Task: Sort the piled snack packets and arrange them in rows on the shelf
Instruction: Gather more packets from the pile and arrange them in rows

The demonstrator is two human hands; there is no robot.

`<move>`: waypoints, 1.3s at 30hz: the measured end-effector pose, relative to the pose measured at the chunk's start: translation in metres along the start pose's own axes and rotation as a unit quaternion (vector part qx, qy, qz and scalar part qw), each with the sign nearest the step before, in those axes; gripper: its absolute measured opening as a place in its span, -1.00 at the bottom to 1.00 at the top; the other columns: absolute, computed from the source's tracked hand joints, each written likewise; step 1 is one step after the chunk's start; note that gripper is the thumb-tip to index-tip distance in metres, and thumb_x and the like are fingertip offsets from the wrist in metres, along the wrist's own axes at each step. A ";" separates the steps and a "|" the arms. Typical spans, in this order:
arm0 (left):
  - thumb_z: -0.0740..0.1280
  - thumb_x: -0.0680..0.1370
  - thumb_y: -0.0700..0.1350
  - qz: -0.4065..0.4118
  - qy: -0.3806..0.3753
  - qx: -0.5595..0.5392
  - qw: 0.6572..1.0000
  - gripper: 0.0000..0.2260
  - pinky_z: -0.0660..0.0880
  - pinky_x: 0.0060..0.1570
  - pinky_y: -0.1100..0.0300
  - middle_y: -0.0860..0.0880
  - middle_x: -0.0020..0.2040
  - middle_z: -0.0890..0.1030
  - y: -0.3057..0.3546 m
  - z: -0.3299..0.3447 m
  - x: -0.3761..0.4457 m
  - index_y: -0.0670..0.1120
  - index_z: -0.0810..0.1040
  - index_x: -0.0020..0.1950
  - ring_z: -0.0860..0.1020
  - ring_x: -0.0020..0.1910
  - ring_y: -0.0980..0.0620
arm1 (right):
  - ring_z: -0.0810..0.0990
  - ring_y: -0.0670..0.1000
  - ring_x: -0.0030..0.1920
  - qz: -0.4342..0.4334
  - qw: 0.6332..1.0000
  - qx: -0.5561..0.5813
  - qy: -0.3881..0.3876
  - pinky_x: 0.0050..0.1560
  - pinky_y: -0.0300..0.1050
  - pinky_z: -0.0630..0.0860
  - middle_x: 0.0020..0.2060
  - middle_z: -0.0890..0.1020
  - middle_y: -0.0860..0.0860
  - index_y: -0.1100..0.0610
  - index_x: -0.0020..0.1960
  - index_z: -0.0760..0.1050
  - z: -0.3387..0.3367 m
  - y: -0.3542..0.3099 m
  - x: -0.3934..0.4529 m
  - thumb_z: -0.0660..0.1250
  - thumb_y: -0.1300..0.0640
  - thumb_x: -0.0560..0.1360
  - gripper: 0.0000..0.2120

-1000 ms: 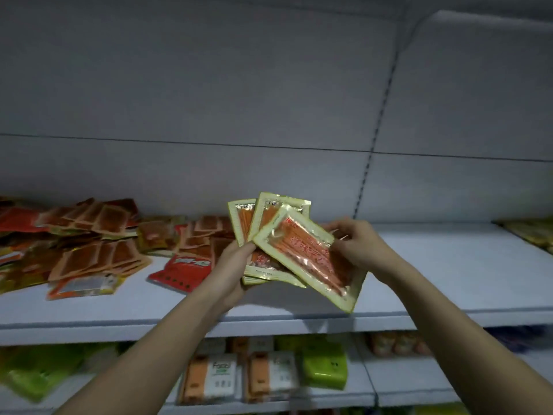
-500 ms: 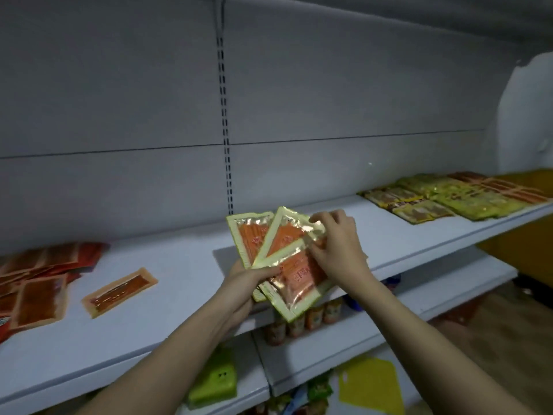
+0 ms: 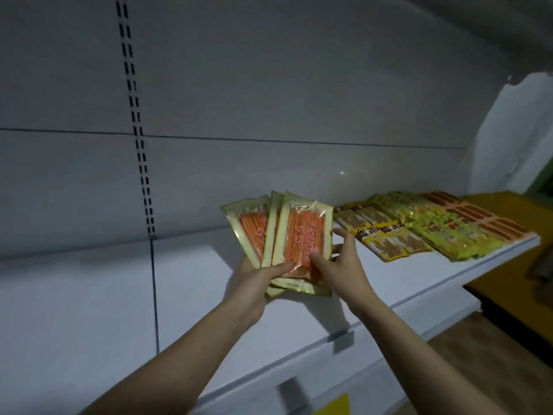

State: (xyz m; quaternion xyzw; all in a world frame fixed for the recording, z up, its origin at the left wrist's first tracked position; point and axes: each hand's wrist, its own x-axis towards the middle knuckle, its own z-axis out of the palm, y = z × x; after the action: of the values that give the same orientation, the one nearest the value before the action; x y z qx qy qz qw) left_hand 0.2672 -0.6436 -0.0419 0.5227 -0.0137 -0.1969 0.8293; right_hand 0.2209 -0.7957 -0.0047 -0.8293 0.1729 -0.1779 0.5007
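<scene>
We have a fan of three orange snack packets held up over the shelf, just left of the rows already laid out. Our left hand grips the fan from below, thumb pressed across the lower front. Our right hand rests at the right edge of the front packet, thumb on its face and fingers spread loosely behind it; we cannot tell whether it is really pinching yet.

The step in hand looks like peeling off the front packet to begin a new row. To do it well we should take that packet by its sealed border, not the slippery middle, and slide it sideways off the fan while our left thumb keeps the other two pinned. Then we lay it flat beside the brown-and-yellow packets, edges parallel to that row and square to the shelf front, leaving room behind for more
</scene>
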 end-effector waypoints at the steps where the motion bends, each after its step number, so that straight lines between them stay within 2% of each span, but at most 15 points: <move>1: 0.50 0.48 -0.25 -0.005 -0.006 0.008 1.000 -0.62 0.65 -0.02 -0.02 -0.04 0.06 0.73 0.001 0.003 0.010 -0.02 0.58 0.27 0.71 0.00 -0.09 | 0.63 0.00 -0.02 0.003 1.000 0.003 -0.008 0.07 0.13 0.61 0.00 0.56 0.00 -0.02 0.39 0.23 -0.002 0.003 0.013 0.40 0.13 0.55 -0.48; 4: 0.47 0.54 -0.11 -0.016 0.016 -0.005 1.000 -0.68 0.64 0.03 -0.05 -0.07 0.08 0.72 0.002 0.007 0.040 -0.05 0.58 0.29 0.70 0.04 -0.11 | 0.63 -0.01 -0.01 0.017 0.999 0.013 -0.025 0.06 0.11 0.62 0.12 0.56 0.06 0.00 0.39 0.29 -0.008 0.012 0.047 0.37 0.17 0.57 -0.55; 7: 0.42 0.57 -0.13 -0.012 0.061 -0.021 0.998 -0.73 0.63 -0.04 0.00 -0.07 0.07 0.73 0.001 0.013 0.061 -0.08 0.58 0.27 0.71 0.02 -0.09 | 0.64 -0.12 -0.17 0.024 0.998 0.041 -0.048 -0.22 -0.18 0.60 0.15 0.53 0.07 0.03 0.34 0.33 -0.015 0.022 0.072 0.32 0.26 0.60 -0.62; 9: 0.40 0.59 -0.17 0.001 0.085 -0.040 0.996 -0.76 0.64 -0.11 0.05 -0.08 0.06 0.73 0.001 0.019 0.071 -0.09 0.59 0.25 0.71 -0.01 -0.09 | 0.61 -0.13 -0.14 0.003 0.998 0.026 -0.052 -0.26 -0.28 0.54 0.15 0.52 0.02 0.05 0.35 0.33 -0.023 0.030 0.090 0.27 0.31 0.61 -0.63; 13: 0.45 0.55 -0.17 0.033 0.186 -0.084 0.978 -0.72 0.65 -0.09 0.01 -0.09 0.10 0.71 -0.016 0.028 0.091 -0.07 0.57 0.26 0.69 0.04 -0.11 | 0.48 0.10 0.26 -0.072 0.989 -0.131 -0.015 0.14 -0.07 0.45 0.27 0.49 0.10 0.14 0.36 0.36 -0.036 0.059 0.128 0.18 0.44 0.51 -0.54; 15: 0.48 0.52 -0.13 0.038 0.250 -0.093 0.963 -0.67 0.64 0.05 -0.09 -0.08 0.10 0.70 -0.029 0.036 0.095 -0.07 0.56 0.26 0.67 0.07 -0.12 | 0.39 0.19 0.31 -0.083 0.974 -0.210 -0.021 0.26 0.05 0.39 0.28 0.46 0.18 0.19 0.32 0.39 -0.038 0.069 0.142 0.19 0.46 0.45 -0.53; 18: 0.48 0.51 -0.10 0.087 0.302 -0.032 0.949 -0.65 0.56 0.21 -0.14 -0.02 0.07 0.71 -0.038 0.056 0.095 -0.04 0.57 0.28 0.66 0.07 -0.10 | 0.38 0.29 0.24 -0.140 0.939 -0.313 -0.014 0.20 0.14 0.37 0.21 0.44 0.26 0.23 0.29 0.44 -0.031 0.075 0.153 0.24 0.48 0.39 -0.51; 20: 0.45 0.55 -0.17 0.139 0.301 0.008 0.943 -0.71 0.55 0.22 -0.16 -0.02 0.08 0.71 -0.041 0.069 0.094 -0.04 0.57 0.26 0.67 0.08 -0.10 | 0.40 0.26 0.22 -0.183 0.914 -0.362 0.020 0.15 0.15 0.37 0.24 0.46 0.22 0.19 0.24 0.49 -0.024 0.078 0.154 0.34 0.48 0.31 -0.47; 22: 0.42 0.56 -0.24 0.181 0.294 0.015 0.938 -0.76 0.59 0.14 -0.17 -0.05 0.05 0.72 -0.040 0.073 0.092 -0.04 0.59 0.19 0.69 0.04 -0.11 | 0.43 0.22 0.21 -0.227 0.900 -0.372 0.003 0.11 0.14 0.34 0.23 0.50 0.15 0.17 0.19 0.53 -0.020 0.081 0.150 0.36 0.41 0.35 -0.57; 24: 0.43 0.54 -0.25 0.198 0.296 0.003 0.935 -0.75 0.60 0.08 -0.22 -0.08 0.04 0.72 -0.040 0.072 0.093 -0.06 0.58 0.19 0.70 0.02 -0.14 | 0.44 0.16 0.21 -0.261 0.896 -0.355 -0.048 0.08 0.10 0.30 0.20 0.54 0.07 0.12 0.19 0.53 -0.019 0.088 0.147 0.26 0.21 0.53 -0.75; 28: 0.39 0.58 -0.27 0.182 0.292 0.028 0.939 -0.76 0.55 0.06 -0.39 -0.17 0.09 0.70 -0.045 0.077 0.092 -0.13 0.56 0.24 0.68 0.05 -0.24 | 0.39 0.08 0.30 -0.267 0.894 -0.345 -0.105 0.20 0.11 0.29 0.25 0.51 0.00 0.03 0.28 0.50 -0.024 0.098 0.148 0.10 -0.05 0.62 -0.65; 33: 0.37 0.59 -0.27 0.176 0.291 0.033 0.940 -0.74 0.55 0.11 -0.37 -0.19 0.11 0.69 -0.043 0.078 0.088 -0.16 0.54 0.27 0.67 0.06 -0.24 | 0.26 0.08 0.42 -0.198 0.903 -0.363 -0.113 0.33 0.11 0.23 0.41 0.37 0.02 0.05 0.44 0.36 -0.029 0.102 0.153 0.08 -0.01 0.62 -0.58; 35: 0.36 0.59 -0.27 0.166 0.282 0.035 0.944 -0.73 0.59 0.04 -0.30 -0.20 0.12 0.69 -0.042 0.077 0.087 -0.18 0.53 0.29 0.69 0.03 -0.22 | 0.24 0.09 0.43 -0.190 0.907 -0.358 -0.114 0.36 0.11 0.21 0.43 0.35 0.02 0.06 0.46 0.34 -0.030 0.104 0.154 0.07 0.00 0.63 -0.57; 37: 0.36 0.60 -0.26 0.161 0.272 0.039 0.948 -0.74 0.64 -0.07 -0.20 -0.19 0.10 0.70 -0.042 0.077 0.086 -0.17 0.53 0.29 0.70 -0.01 -0.18 | 0.25 0.10 0.44 -0.192 0.914 -0.342 -0.109 0.41 0.10 0.19 0.41 0.37 0.04 0.08 0.45 0.36 -0.029 0.103 0.156 0.07 0.01 0.64 -0.59; 39: 0.37 0.59 -0.25 0.166 0.265 0.041 0.949 -0.73 0.65 -0.10 -0.13 -0.15 0.09 0.71 -0.041 0.077 0.085 -0.15 0.54 0.29 0.70 0.00 -0.16 | 0.34 0.11 0.36 -0.224 0.937 -0.260 -0.063 0.36 0.04 0.26 0.31 0.46 0.08 0.14 0.36 0.44 -0.029 0.099 0.156 0.09 0.05 0.65 -0.65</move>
State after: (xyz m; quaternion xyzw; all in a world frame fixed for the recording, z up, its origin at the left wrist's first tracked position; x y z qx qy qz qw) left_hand 0.3149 -0.7546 -0.0583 0.5799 0.1117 0.0900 0.8020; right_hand 0.3331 -0.9338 -0.0611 -0.9574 -0.0093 -0.1818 0.2242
